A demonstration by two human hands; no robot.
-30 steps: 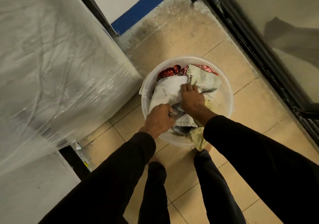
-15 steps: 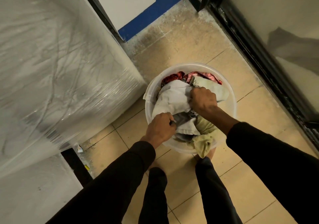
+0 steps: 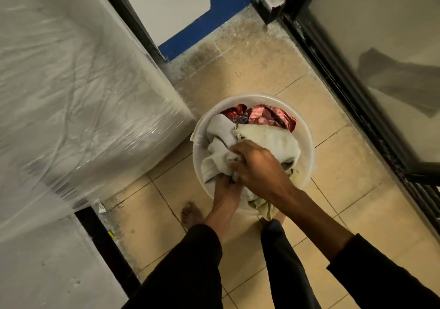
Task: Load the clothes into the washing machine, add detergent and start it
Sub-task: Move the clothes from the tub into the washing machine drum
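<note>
Clothes (image 3: 240,147) heaped in a translucent white plastic basin (image 3: 307,142) on the tiled floor (image 3: 333,177). Right hand (image 3: 257,166) and left hand (image 3: 225,186) both clutch pale cloth (left fingers partly hidden). Plastic-wrapped appliance (image 3: 83,94) stands left of the basin.

White tub (image 3: 307,142): shiny red cloth (image 3: 269,117), pale, perhaps cream towel (image 3: 269,142).
</note>
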